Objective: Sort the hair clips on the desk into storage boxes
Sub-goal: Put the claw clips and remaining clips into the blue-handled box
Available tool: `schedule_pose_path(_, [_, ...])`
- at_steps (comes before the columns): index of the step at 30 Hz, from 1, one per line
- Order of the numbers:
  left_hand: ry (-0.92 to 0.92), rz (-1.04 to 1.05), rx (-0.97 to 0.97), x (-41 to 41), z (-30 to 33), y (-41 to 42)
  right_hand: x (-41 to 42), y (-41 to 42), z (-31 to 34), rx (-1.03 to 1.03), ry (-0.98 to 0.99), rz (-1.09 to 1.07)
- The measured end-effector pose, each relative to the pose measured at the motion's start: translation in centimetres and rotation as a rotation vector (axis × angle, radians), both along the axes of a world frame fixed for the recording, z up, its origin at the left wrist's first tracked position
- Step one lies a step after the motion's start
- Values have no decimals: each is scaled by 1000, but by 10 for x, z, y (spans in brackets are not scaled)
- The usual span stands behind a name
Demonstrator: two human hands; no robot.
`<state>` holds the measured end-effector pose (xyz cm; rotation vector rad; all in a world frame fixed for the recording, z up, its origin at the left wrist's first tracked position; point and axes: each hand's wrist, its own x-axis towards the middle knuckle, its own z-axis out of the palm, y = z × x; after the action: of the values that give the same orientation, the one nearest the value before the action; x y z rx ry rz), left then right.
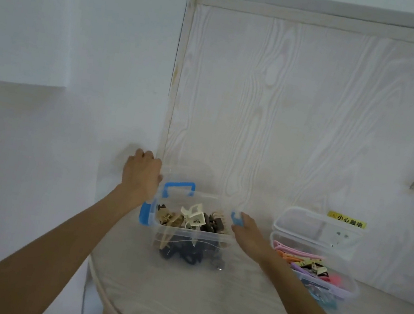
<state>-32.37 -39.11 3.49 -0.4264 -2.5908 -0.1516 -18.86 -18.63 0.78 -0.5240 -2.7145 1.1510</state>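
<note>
Clear plastic storage box [187,238] w/ blue latches, full of claw hair clips [190,220], sits near the desk's [202,313] left edge — left hand [141,173] clamped on its raised lid [186,180], right hand's [249,234] fingers closed on the right latch [236,218] — heaped clips could jam the lid or tip out.

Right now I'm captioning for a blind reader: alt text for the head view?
Two hands, left hand and right hand, hold a clear box of claw clips by its blue latches on a pale desk. A second box of colourful clips sits to the right.
</note>
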Motion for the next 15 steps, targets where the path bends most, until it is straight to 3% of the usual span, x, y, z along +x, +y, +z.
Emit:
schedule_pose_path(3, [104, -152, 179, 16, 14, -1, 2, 0, 2, 50, -59, 35])
schedule_pose_path(5, [265, -214, 247, 30, 31, -6, 3, 3, 2, 119, -43, 22])
schedule_pose_path(8, [514, -294, 312, 55, 61, -20, 11, 4, 7, 92, 177, -32])
schedule_pose_path(10, [561, -399, 387, 74, 76, -26, 19, 2, 17, -41, 344, -25])
schedule_pose_path(12, [414, -533, 517, 84, 86, -28, 26, -2, 32, -194, 466, 13])
schedule_pose_path(15, [17, -736, 670, 89, 99, -26, 35, -8, 50, -315, 538, 57])
